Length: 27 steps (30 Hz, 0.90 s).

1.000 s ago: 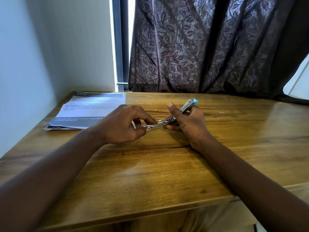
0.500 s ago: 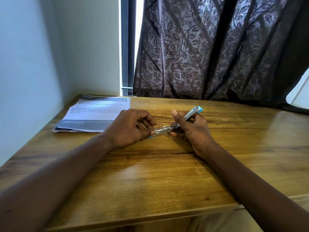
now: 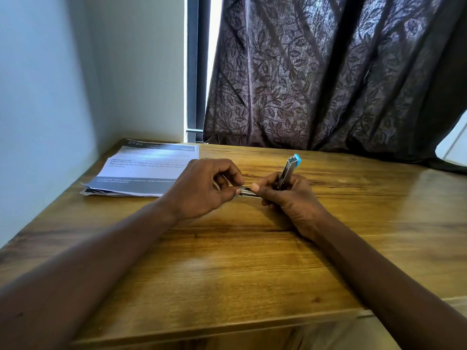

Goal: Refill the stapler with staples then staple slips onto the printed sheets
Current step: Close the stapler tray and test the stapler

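Stapler (image 3: 288,173) hinged open at frame centre, clasped in right hand (image 3: 285,195); left hand (image 3: 202,188) pinching something at its metal channel; best slid in straight, flat, then closed gently

Over the wooden desk (image 3: 227,261), the right hand (image 3: 285,198) grips the opened stapler (image 3: 288,170), its blue-tipped arm raised, while the left hand (image 3: 202,190) pinches its metal end beside the printed sheets (image 3: 144,170).
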Motion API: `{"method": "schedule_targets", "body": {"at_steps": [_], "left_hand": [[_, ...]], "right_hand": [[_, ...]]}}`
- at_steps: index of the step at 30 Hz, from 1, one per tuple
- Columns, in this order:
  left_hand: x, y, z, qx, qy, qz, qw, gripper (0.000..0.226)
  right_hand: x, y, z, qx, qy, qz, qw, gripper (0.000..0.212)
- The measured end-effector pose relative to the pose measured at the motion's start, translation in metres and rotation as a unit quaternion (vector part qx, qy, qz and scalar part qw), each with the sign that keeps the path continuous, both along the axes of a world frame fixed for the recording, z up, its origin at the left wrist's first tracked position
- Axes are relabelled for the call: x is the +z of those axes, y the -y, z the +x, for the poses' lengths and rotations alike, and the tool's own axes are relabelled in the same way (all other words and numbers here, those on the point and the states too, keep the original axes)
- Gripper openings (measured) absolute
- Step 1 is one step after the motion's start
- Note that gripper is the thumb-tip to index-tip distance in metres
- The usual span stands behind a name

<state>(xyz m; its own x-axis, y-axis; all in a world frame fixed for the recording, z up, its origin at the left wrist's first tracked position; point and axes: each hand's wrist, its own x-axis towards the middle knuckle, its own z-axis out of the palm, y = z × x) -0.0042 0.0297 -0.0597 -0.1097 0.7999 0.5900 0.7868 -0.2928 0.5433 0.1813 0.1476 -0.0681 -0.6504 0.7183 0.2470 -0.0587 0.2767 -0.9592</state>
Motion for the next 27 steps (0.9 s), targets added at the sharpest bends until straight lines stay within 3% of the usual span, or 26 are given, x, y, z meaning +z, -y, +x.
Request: {"method": "schedule_targets", "body": {"at_steps": [6, 13, 20, 27], "left_hand": [[0.001, 0.001, -0.003, 0.027, -0.013, 0.016, 0.999, 0.015], [0.001, 0.002, -0.003, 0.078, -0.022, 0.036, 0.996, 0.01], [0.001, -0.002, 0.0, -0.013, 0.041, 0.017, 0.999, 0.017], [-0.003, -0.003, 0.0, -0.049, 0.068, 0.001, 0.996, 0.019]], "right_hand": [[-0.002, -0.004, -0.001, 0.033, -0.006, -0.011, 0.999, 0.013], [-0.003, -0.005, -0.002, 0.049, -0.017, -0.028, 0.998, 0.025], [-0.001, 0.003, -0.004, 0.073, 0.057, 0.079, 0.993, 0.034], [-0.001, 0.014, -0.011, 0.115, 0.084, 0.133, 0.981, 0.017]]}}
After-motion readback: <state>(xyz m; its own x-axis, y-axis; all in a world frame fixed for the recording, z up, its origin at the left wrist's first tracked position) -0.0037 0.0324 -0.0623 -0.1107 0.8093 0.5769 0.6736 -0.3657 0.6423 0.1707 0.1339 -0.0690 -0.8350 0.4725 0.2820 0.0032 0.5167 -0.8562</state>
